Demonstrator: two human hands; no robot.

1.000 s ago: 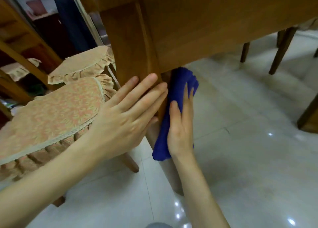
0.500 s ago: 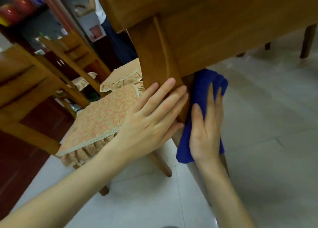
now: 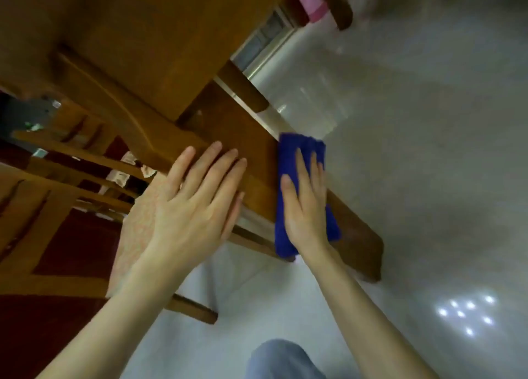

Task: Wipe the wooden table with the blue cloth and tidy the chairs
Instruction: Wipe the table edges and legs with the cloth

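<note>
Against a wooden table leg (image 3: 243, 132): 2 hands, a blue cloth (image 3: 303, 147).
Left of the leg, a chair (image 3: 71, 161); the left hand (image 3: 194, 207) rests flat on the leg, fingers straight; the right hand (image 3: 307, 207) presses the cloth to its right face, fingers extended.

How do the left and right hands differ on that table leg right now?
The left hand lies bare on the table leg, on its broad face; the right hand presses the blue cloth against its edge. The left hand's fingers are spread wider than the right hand's. Both are flat, fingers straight.
</note>
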